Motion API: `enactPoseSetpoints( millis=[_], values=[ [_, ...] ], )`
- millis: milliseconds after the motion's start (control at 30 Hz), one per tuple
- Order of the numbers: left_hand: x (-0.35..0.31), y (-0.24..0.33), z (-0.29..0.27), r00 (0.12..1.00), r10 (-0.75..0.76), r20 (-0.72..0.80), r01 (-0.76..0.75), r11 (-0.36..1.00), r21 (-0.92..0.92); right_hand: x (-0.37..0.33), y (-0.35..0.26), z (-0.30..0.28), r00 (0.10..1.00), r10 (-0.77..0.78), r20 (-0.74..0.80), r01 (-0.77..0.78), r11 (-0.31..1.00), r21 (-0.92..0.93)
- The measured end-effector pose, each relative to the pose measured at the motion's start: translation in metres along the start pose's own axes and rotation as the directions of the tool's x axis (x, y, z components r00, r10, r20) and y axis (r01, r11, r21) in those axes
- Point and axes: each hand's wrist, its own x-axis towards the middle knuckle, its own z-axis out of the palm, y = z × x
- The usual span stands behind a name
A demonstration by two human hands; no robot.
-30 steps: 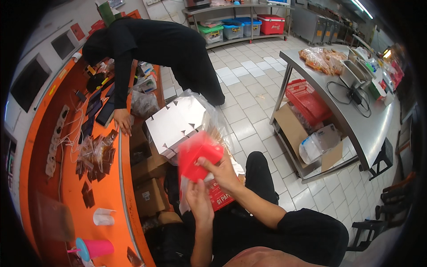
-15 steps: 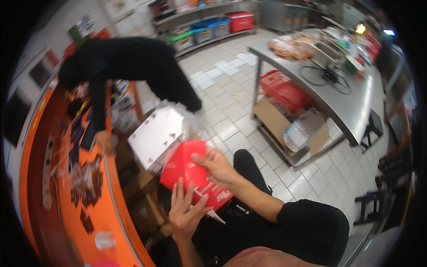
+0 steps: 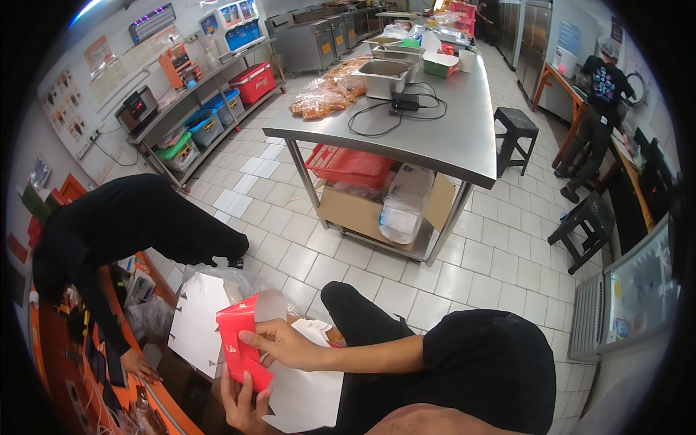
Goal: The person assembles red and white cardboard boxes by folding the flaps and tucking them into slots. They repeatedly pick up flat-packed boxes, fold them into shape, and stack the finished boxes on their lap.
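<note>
Both hands hold a partly folded red paperboard box (image 3: 235,326) over my lap. My right hand (image 3: 290,348) pinches its edge, thumb on the red outer face. Lower down, my left hand (image 3: 245,403) grips the bottom end with its fingers curled over the red face. A white paperboard panel (image 3: 312,395) spreads beneath my right forearm; whether it joins the red box I cannot tell. Just left of the hands, a stack of flat white paperboard boxes (image 3: 197,319) with cut notches stands in a clear plastic bag.
On the left, a co-worker in black (image 3: 138,217) bends over an orange counter (image 3: 163,406), one hand on it. Ahead stands a steel table (image 3: 457,138) with bagged food, metal pans and a cable. Black stools (image 3: 586,228) and another person (image 3: 605,94) are at the right.
My view has swung up and right, showing more of the room. The red box is turned and bent in my hands, with its white inner side now showing.
</note>
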Motion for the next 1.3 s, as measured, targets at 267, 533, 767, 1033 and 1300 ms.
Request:
enactPoseSetpoints(
  millis=[267,533,767,1033,1300],
  values=[
    [-0.004,0.023,0.021,0.923,-0.285,-0.257,0.339,0.920,0.197,-0.006,0.026,0.020,0.999,-0.016,-0.036,0.019,0.996,0.084],
    [0.038,0.048,-0.004,0.896,-0.238,-0.375,0.316,0.935,0.162,-0.017,-0.023,-0.011,0.963,-0.217,0.158,0.266,0.851,-0.453],
    [0.073,-0.010,-0.009,0.919,0.384,-0.086,-0.365,0.914,0.175,0.001,-0.094,-0.014,0.383,-0.601,0.701,0.849,-0.070,-0.523],
    [0.086,-0.025,0.034,0.975,0.055,-0.217,-0.046,0.998,0.048,0.001,-0.068,-0.043,0.800,0.173,0.575,0.467,0.423,-0.777],
    [0.026,-0.023,0.061,0.765,-0.557,-0.325,0.408,0.808,-0.425,0.017,-0.050,-0.093,0.812,-0.521,0.263,0.541,0.503,-0.674]
  ],
)
